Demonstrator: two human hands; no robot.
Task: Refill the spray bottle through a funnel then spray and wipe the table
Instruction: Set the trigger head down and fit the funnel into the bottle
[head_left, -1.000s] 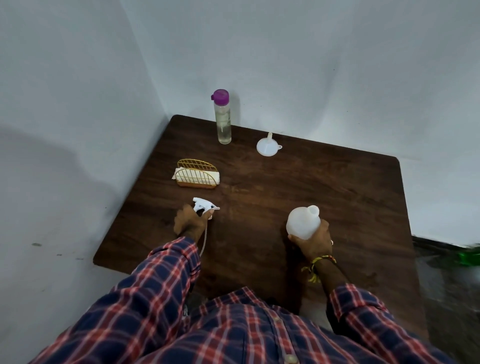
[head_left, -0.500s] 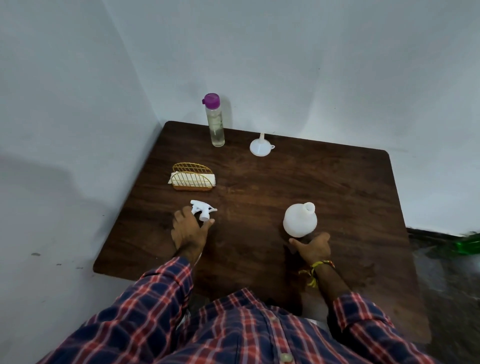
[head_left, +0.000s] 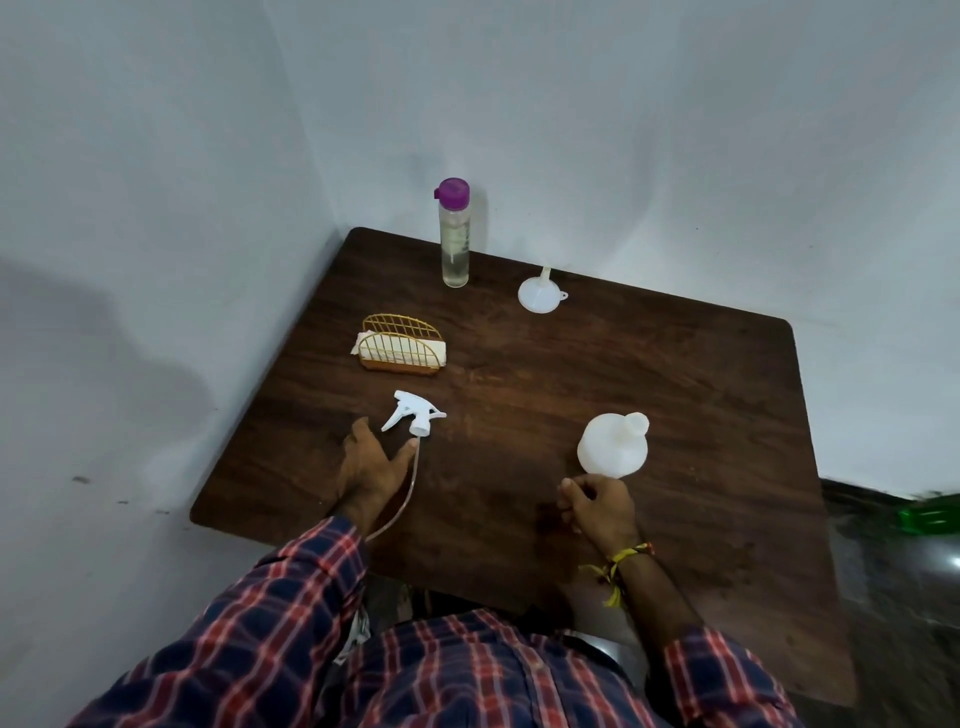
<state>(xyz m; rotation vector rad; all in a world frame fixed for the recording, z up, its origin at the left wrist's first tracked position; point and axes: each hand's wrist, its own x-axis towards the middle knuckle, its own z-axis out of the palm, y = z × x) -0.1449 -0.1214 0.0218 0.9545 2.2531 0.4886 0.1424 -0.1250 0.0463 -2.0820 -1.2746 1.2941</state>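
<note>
The dark wooden surface (head_left: 597, 374) sits in the corner of the room, and the person in the plaid shirt leans over its near edge with both hands out. The left hand (head_left: 371, 467) lies flat with its fingers spread and straight, just behind the white trigger sprayer head (head_left: 413, 413), which lies on its side with its thin clear tube (head_left: 402, 499) trailing back along the thumb toward the sleeve; a fingertip may touch the tube, but I can't be sure from here. The right hand (head_left: 597, 506) hovers or rests just in front of the white spray bottle (head_left: 613, 447), fingers loosely curled and holding nothing. The bottle stands uncapped, its open neck pointing up and away, near the middle right of the surface. Farther back, a white funnel (head_left: 537, 296) stands mouth down with its spout up. To its left stands a tall clear refill bottle (head_left: 454, 241) with a purple cap, partly filled with pale liquid. A gold wire holder (head_left: 400, 351) with folded white napkins (head_left: 363, 345) stands between that and the sprayer head.
</note>
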